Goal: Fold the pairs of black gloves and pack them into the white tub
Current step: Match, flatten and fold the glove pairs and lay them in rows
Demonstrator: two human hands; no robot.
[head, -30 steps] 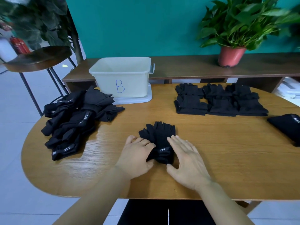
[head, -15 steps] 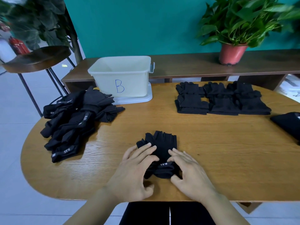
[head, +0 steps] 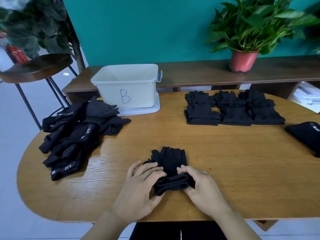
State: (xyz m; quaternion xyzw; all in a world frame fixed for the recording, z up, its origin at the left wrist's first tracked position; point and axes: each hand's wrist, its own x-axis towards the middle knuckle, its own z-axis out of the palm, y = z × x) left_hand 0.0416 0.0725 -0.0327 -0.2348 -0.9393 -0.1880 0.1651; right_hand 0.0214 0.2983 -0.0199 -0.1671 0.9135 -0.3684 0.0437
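Left hand point(head: 138, 186) and right hand point(head: 204, 189) each pinch the cuff end of the glove pair point(head: 170, 163) on the worktop point(head: 216, 149). Fold the cuffs over evenly toward the far end, edges aligned, then press flat.

My two bare forearms enter from the bottom edge of the frame and meet in the lower middle. My left hand point(head: 138, 187) has its fingers point(head: 150, 172) curled on the left end of the black glove pair point(head: 171, 184). My right hand point(head: 204, 187) pinches the right end with bent fingers.
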